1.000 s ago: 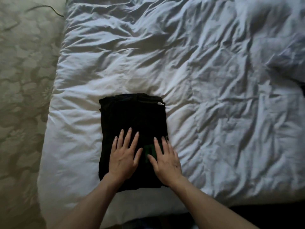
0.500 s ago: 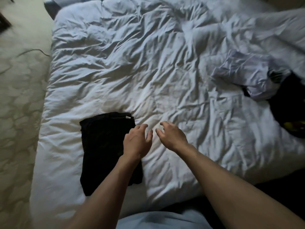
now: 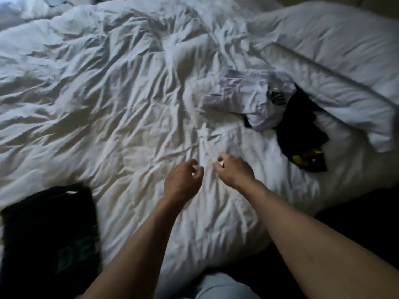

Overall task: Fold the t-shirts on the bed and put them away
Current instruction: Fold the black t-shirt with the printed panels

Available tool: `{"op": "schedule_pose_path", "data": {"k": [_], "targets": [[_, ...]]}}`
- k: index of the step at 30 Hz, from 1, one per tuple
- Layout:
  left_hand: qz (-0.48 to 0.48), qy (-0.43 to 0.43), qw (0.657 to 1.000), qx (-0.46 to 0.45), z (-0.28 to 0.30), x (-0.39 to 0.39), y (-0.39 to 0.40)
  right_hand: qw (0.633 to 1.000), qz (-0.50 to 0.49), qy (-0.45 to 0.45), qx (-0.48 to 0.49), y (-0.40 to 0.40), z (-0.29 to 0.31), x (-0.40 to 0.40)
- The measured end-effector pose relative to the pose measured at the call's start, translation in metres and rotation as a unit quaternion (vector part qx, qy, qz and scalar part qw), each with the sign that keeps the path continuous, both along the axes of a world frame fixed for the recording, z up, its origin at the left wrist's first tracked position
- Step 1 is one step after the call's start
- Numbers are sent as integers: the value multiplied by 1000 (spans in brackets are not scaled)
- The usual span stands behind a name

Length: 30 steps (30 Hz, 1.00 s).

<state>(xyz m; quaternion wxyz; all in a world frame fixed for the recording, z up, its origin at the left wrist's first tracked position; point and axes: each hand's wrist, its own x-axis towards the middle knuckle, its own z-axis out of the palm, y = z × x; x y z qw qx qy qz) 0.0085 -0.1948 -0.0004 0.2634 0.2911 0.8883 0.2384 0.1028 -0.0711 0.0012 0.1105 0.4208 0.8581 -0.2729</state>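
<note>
- Folded black cotton t-shirt with green lettering (image 3: pixel 49 234) lies flat at the near left corner of the bed, on the rumpled white duvet (image 3: pixel 108 104) — this one looks done, not put away yet.
- Left hand (image 3: pixel 183 182) hovers over bare duvet mid-bed, fingers loosely curled, holding nothing.
- Right hand (image 3: pixel 234 169) just beside it, same slack curl, empty too; a little motion blur at the fingertips, but no cloth between them.
- Next targets: crumpled white t-shirt with a small dark chest badge (image 3: pixel 248 93) heaped on the far right of the bed, and a crumpled black t-shirt with yellow print (image 3: pixel 302 134) touching it on its right, partly tucked under the folded-back duvet edge.
- Key relation — the heap lies ahead and to the right of both hands, well apart from the folded shirt; right hand is the nearer one, white shirt nearer than the black.
- White shirt's bulk runs roughly left–right across the bed; collar and hem can't be made out in the bunching.
- Judgement: reach for the white shirt comes next, likely right hand leading; it needs spreading flat on open duvet before folding.
- Risk: the black one drags along, since they overlap.
</note>
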Motion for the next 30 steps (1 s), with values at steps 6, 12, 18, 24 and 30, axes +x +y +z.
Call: {"op": "schedule_pose_path", "data": {"k": [6, 12, 18, 24, 30], "targets": [[-86, -50, 995, -19, -20, 39, 108, 996, -92, -11, -6, 87, -21, 58], [-151, -74, 985, -49, -53, 67, 172, 984, -171, -56, -5, 158, -74, 99], [-189, -94, 974, -78, -85, 88, 217, 969, -232, -80, -25, 209, -134, 113], [-188, -100, 973, -91, -100, 96, 239, 957, -270, -99, 31, 206, -163, 125], [-120, -185, 973, -64, -98, 103, 228, 953, -292, 36, 67, 173, -137, 117]]}}
